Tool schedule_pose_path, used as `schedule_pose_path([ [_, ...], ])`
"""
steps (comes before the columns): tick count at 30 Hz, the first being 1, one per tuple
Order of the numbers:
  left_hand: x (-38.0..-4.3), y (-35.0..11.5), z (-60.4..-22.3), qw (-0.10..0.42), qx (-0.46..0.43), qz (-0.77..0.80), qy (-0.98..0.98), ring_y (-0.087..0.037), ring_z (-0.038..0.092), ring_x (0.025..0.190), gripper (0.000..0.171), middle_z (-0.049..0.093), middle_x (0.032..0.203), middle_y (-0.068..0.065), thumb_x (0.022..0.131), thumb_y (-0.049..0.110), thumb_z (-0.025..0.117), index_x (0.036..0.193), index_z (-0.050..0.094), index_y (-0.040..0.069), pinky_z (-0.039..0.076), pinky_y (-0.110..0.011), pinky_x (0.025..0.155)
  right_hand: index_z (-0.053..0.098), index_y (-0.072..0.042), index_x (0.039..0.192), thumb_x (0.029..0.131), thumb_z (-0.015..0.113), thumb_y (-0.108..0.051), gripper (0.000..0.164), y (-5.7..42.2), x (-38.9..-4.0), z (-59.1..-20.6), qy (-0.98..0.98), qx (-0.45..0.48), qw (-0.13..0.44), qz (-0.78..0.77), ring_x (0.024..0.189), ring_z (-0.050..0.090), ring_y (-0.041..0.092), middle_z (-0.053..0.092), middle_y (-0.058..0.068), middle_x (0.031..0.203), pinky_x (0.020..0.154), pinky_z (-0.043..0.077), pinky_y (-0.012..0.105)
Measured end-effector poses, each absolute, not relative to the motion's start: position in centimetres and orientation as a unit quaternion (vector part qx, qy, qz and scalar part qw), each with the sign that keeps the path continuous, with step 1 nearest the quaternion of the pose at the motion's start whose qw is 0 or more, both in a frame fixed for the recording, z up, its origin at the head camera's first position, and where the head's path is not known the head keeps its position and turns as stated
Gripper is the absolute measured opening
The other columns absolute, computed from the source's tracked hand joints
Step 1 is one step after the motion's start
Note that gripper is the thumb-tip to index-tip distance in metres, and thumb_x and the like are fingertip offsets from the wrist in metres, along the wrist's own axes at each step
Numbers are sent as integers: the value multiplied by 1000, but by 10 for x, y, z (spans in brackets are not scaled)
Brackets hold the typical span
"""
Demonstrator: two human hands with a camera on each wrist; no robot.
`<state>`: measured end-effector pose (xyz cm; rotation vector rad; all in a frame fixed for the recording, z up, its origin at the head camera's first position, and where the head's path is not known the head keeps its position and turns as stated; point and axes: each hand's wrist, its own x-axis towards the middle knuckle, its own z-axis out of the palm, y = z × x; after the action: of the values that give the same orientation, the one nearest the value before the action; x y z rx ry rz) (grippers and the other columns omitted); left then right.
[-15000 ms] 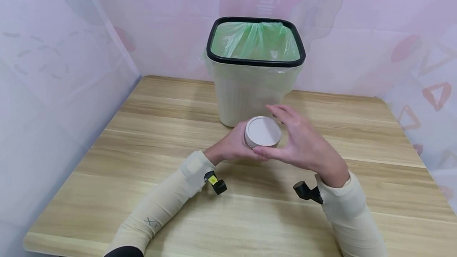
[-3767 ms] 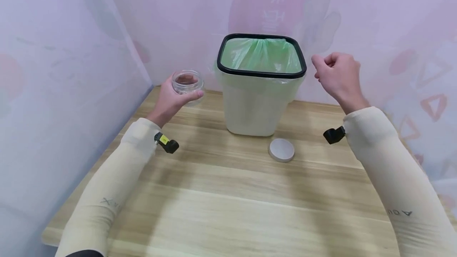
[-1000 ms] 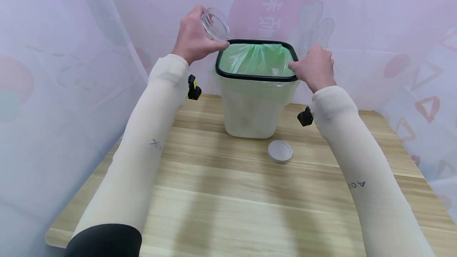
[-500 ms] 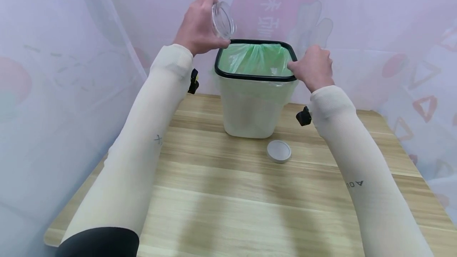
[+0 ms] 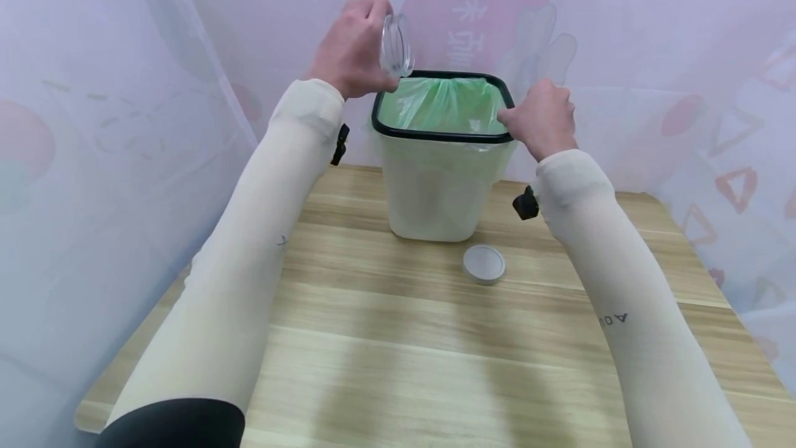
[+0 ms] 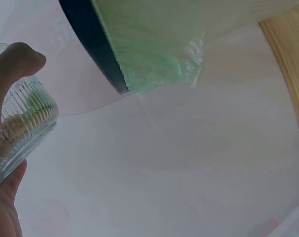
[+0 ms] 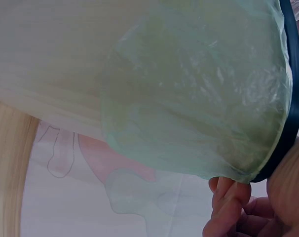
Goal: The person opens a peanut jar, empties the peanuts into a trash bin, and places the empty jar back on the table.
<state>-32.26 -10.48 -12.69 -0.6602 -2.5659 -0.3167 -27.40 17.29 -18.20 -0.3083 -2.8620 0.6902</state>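
My left hand grips a clear glass jar above the left back edge of the trash bin. The jar is tipped over sideways, its mouth turned right towards the bin's opening. Ribbed glass shows in the left wrist view, with brownish shapes seen through it; whether these are contents or fingers, I cannot tell. My right hand pinches the bin's black rim at its right side, thumb on top and fingers beneath. A green bag lines the bin and folds over outside.
A round white lid lies flat on the wooden table, just in front of the bin. Printed cloth walls stand close at the back and both sides. Small wrist cameras stick out below the hands.
Earlier the jar had its lid on in both hands; later the lid lay on the table. In the last second the left hand has tipped the jar further rightwards. The right hand stays on the rim.
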Motion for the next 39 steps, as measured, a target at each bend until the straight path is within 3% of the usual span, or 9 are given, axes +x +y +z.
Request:
schedule_pose_path([
  [12,-324,-104,-130,260,-267,-18,-928,-31,42,130,81,49,137,-14,69,26,78,136,40,3,37,-38,115,49,-11,74,87,58,-40,33,169,-275,-182,-964,-101,93,229,67,58,25,52,6,76,50,48,29],
  [29,-326,-90,-133,312,-303,93,-896,-35,48,119,69,54,127,-18,71,13,71,133,41,-1,45,-42,106,45,-12,72,87,57,-41,34,170,-275,-183,-964,-106,103,221,73,55,27,51,7,82,53,48,31],
  [39,-325,-87,-134,329,-315,128,-881,-36,52,117,60,55,129,-18,74,5,67,129,44,-1,47,-44,105,46,-12,71,86,56,-41,34,170,-276,-184,-966,-102,106,213,72,55,26,52,6,79,51,48,31],
])
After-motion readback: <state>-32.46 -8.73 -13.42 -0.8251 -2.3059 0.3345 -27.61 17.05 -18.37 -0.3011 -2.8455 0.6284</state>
